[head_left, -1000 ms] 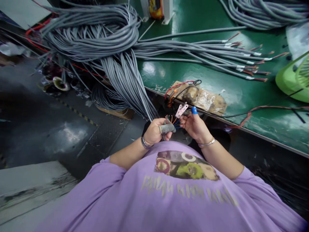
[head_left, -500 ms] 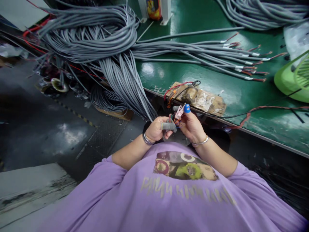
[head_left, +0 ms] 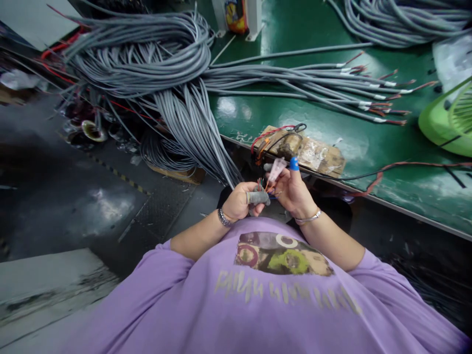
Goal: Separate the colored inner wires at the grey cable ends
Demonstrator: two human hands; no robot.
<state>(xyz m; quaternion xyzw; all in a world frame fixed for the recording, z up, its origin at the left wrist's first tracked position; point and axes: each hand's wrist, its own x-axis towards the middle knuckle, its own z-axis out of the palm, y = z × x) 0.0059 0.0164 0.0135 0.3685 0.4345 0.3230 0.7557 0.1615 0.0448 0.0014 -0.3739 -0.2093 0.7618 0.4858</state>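
My left hand, its thumb in a grey finger cover, is closed on a bunch of thin coloured wires whose ends stick up past the thumb. My right hand is beside it, with blue tape round the raised thumb. A small pale pink hand tool rests in the right fingers, its narrow end pointing down at an orange wire. Its exact kind is blurred. Grey cables run down from the bench towards my left hand; the join with the wires is hidden.
On the green bench lie a big coil of grey cable and several stripped cable ends. A taped wooden block sits at the near edge. A green fan stands at right, a black cord along the edge.
My right thumb has lifted off the pale pink tool, and the tool has tilted and turned in the fingers. The right hand has shifted slightly right. My left hand keeps its grip.
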